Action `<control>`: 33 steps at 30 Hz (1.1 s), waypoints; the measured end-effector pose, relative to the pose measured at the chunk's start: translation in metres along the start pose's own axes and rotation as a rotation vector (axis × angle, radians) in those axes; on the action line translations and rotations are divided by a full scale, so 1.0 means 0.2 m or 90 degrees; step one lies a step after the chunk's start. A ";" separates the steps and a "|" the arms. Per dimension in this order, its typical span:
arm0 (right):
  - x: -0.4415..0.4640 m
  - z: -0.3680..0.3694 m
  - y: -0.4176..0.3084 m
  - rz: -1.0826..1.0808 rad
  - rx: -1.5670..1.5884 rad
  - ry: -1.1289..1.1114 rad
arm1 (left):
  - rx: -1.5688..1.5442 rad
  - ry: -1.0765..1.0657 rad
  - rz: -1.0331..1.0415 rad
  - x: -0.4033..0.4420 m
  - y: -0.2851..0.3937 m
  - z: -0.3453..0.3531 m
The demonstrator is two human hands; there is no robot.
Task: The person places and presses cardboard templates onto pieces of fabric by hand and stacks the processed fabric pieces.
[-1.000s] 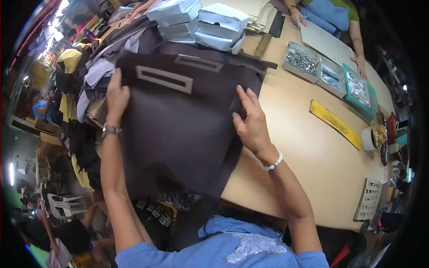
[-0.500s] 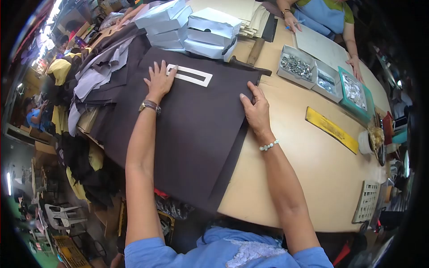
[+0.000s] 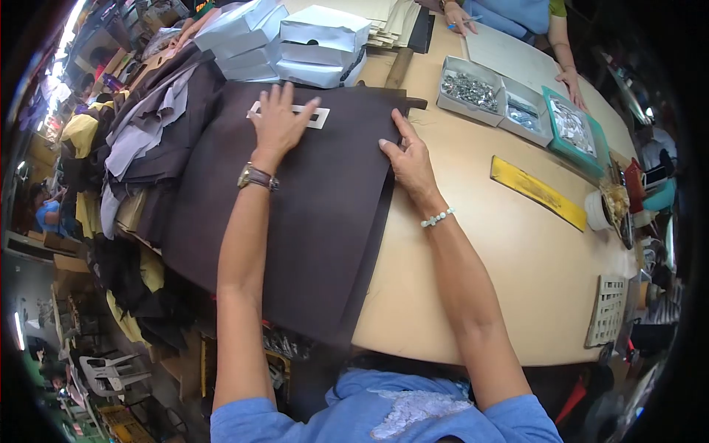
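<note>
A large dark sheet (image 3: 317, 214) lies flat on the table, its lower edge hanging over the front. Near its top is a pale rectangular frame (image 3: 317, 118) with a slot in it. My left hand (image 3: 279, 127), fingers spread, rests over the left part of that frame and hides it. At the sheet's upper right edge is my right hand (image 3: 410, 159), thumb and fingers apart, touching the edge.
White boxes (image 3: 325, 33) are stacked behind the sheet. Trays of metal pieces (image 3: 469, 92), a green tray (image 3: 598, 159) and a yellow strip (image 3: 538, 192) lie to the right. Cloth (image 3: 151, 133) is heaped at left. A co-worker's hands (image 3: 572, 81) rest across the table.
The sheet has come down flat on the table. My left hand has left its left edge and moved onto the pale frame. My right hand stays at the right edge.
</note>
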State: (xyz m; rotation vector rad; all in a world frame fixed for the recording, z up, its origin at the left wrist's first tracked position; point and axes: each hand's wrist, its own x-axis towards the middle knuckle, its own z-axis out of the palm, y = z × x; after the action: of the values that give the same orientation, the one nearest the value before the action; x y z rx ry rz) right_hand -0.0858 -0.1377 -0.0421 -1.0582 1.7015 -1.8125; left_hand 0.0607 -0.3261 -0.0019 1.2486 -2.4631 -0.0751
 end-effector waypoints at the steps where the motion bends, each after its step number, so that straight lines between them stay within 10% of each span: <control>1: -0.02 0.00 -0.05 0.017 0.059 -0.002 | 0.007 -0.018 -0.004 -0.02 0.04 0.03; 8: -0.02 -0.02 -0.04 0.158 0.206 0.096 | -0.005 0.004 -0.040 -0.05 0.09 0.15; 19: 0.03 0.15 -0.07 0.009 -0.489 0.067 | -0.012 0.033 -0.039 -0.06 0.10 0.15; 27: 0.05 -0.05 -0.19 0.051 -0.180 0.264 | -0.015 0.091 -0.006 -0.05 0.05 0.20; 33: 0.07 -0.11 -0.39 -0.178 -0.080 0.324 | -0.017 0.068 -0.035 -0.06 0.10 0.17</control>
State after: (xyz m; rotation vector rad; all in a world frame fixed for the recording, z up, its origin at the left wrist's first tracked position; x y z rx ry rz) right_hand -0.0972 -0.1228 0.0376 -0.9778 2.0588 -2.3321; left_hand 0.0406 -0.3087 -0.0321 1.2763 -2.3298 -0.0539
